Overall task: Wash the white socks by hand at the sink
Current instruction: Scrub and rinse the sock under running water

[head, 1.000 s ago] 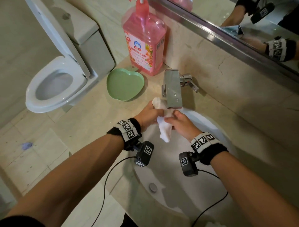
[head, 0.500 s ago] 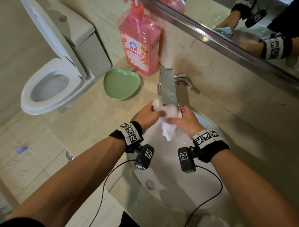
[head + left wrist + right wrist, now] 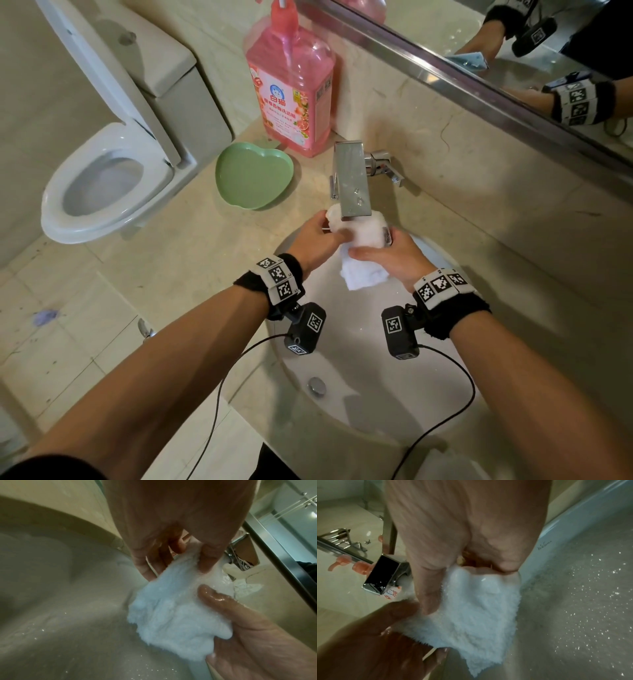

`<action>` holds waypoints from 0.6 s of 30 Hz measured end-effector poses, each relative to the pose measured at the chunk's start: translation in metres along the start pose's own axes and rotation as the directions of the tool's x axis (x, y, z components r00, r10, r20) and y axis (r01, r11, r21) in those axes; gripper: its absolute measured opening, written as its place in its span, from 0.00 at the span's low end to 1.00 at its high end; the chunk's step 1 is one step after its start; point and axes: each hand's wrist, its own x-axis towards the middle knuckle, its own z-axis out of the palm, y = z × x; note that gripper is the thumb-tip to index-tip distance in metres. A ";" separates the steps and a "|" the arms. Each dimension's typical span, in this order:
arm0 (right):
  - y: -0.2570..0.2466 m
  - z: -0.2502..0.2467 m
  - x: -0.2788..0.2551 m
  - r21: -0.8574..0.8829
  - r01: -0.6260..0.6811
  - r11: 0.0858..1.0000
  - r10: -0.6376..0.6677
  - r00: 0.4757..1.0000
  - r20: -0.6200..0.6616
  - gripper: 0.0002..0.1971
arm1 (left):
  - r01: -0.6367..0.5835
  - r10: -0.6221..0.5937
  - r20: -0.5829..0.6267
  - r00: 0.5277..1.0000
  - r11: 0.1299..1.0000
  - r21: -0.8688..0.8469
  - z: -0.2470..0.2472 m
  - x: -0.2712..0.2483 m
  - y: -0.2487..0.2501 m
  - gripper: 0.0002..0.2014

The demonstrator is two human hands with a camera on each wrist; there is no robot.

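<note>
The white sock [image 3: 359,253] hangs bunched under the faucet [image 3: 352,181], over the sink [image 3: 359,377], seemingly wet. The left hand [image 3: 317,240] and right hand [image 3: 390,257] both pinch it, fingers curled into the fabric.

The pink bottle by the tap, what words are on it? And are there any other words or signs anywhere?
"白猫": big blue characters on the label of the pink bottle.
Smaller red line beneath and the fine print: too blurred to read.
Black-and-white square codes, no words: on the wristbands and wrist cameras.
Thin script on the sink wall: unreadable.
</note>
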 end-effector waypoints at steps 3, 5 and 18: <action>-0.002 0.002 0.005 0.006 0.006 1.000 -0.006 0.999 -0.049 0.31 | -0.014 0.014 -0.070 0.997 1.000 0.005 -0.008 0.000 -0.001 0.26; -0.003 0.004 0.009 0.026 -0.009 1.000 0.010 0.998 -0.069 0.31 | 0.006 -0.006 -0.065 0.998 1.000 0.007 -0.013 0.000 -0.003 0.25; -0.006 0.010 0.025 0.072 -0.134 0.988 0.127 0.987 0.103 0.31 | 0.096 -0.104 0.125 0.987 0.993 0.069 -0.047 0.003 -0.005 0.22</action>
